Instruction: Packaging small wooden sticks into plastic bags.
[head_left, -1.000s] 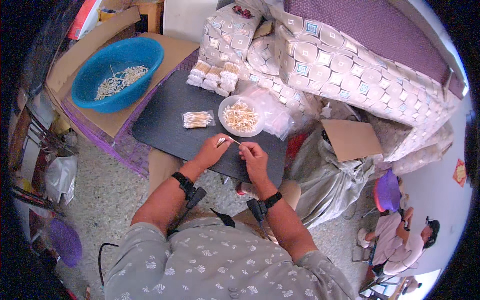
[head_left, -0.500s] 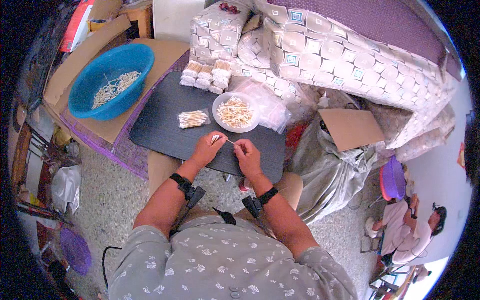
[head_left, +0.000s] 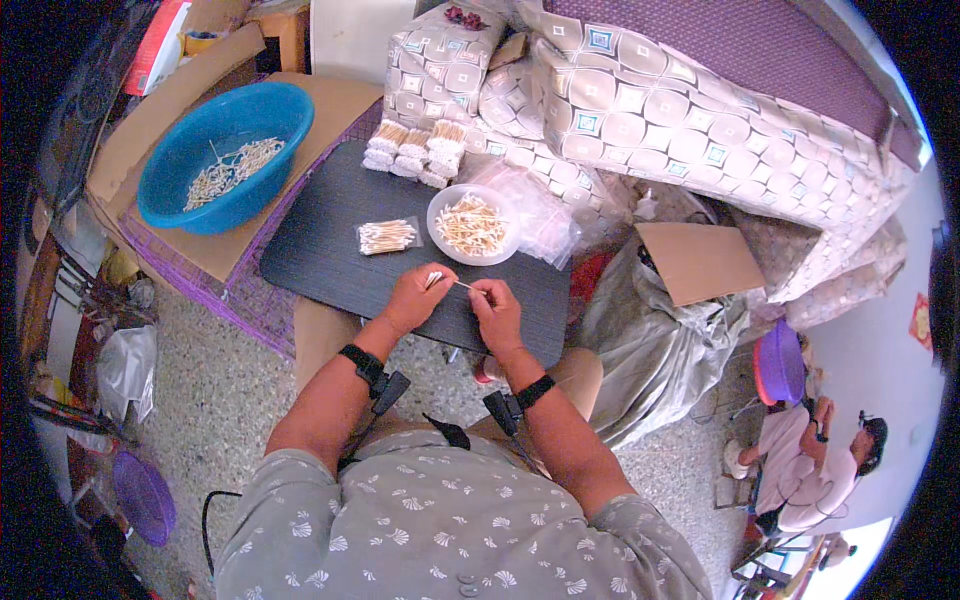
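Observation:
My left hand (head_left: 416, 302) is closed round a few cotton swabs (head_left: 433, 279), their white tips poking up past the fingers. Between my two hands spans a single cotton swab (head_left: 463, 285); its right end is pinched in the fingertips of my right hand (head_left: 498, 314). Both hands are over the near part of a dark folding table (head_left: 330, 215). Just beyond them stands a round white bowl (head_left: 433, 232) full of loose wooden-stick swabs. To its left lies a clear packet of swabs (head_left: 388, 237).
Bundled swab packs (head_left: 415, 152) are stacked at the table's far edge, beside clear plastic bags (head_left: 545, 220). A blue basin (head_left: 285, 135) with swabs sits on cardboard at left. A patterned sofa (head_left: 690, 120) borders the far side. Another person (head_left: 815, 460) sits at right.
The whole view has shifted slightly. My hands keep nearly the same pose, with the single swab still between them and the others in my left hand.

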